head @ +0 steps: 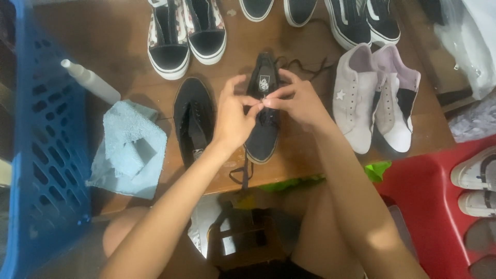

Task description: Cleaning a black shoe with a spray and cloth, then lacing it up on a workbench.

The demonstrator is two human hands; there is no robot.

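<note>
Fingers of both hands pinch a black lace over the black shoe [262,121], its mate [193,118] and a blue cloth [132,150] alongside.

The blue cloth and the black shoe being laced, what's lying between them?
In the head view, another black shoe lies between the blue cloth and the laced black shoe.

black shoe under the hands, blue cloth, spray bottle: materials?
Black shoe: looks like matte canvas, woven-looking upper without shine; the sole edge seems rubber. Blue cloth: probably microfibre or terry, fuzzy nap and soft folds. Spray bottle: likely plastic, smooth and whitish, faintly translucent. Both hands pinch its lace.
</note>
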